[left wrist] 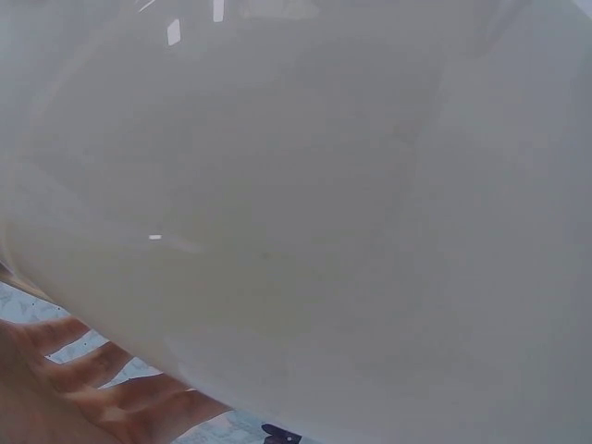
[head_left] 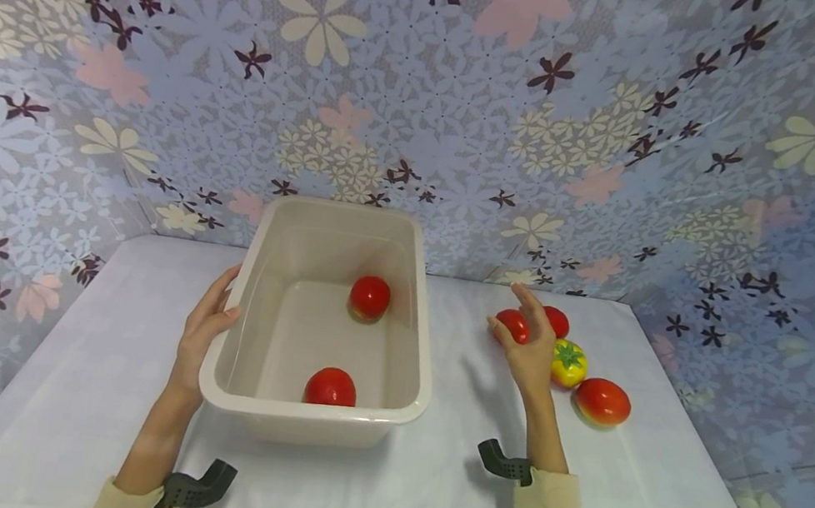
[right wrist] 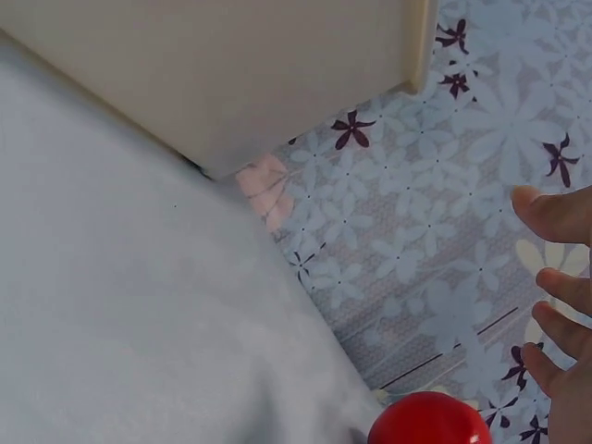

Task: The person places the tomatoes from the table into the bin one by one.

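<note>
A beige plastic bin (head_left: pixel 299 409) stands in front of me with two red toy tomatoes in it, one tomato (head_left: pixel 370 297) toward the back and another tomato (head_left: pixel 332 387) by the near wall. My left hand (head_left: pixel 201 331) holds the bin's left side, thumb over the rim and fingers along the outside; its fingertips are hidden behind the bin in the left wrist view. To the right, my right hand (head_left: pixel 534 352) hovers with fingers spread and nothing between them. Just beyond its fingers lies a red tomato (head_left: pixel 513 325), also a red tomato (right wrist: pixel 430 421) below the hand in the right wrist view.
Beside the right hand are another red tomato (head_left: pixel 557 320), a yellow toy tomato (head_left: pixel 570 363) with a green star-shaped top, and a larger red oval fruit (head_left: pixel 602 402). A white cloth covers the table (head_left: pixel 441 492). Flower-patterned walls (head_left: pixel 467 127) rise behind and at both sides.
</note>
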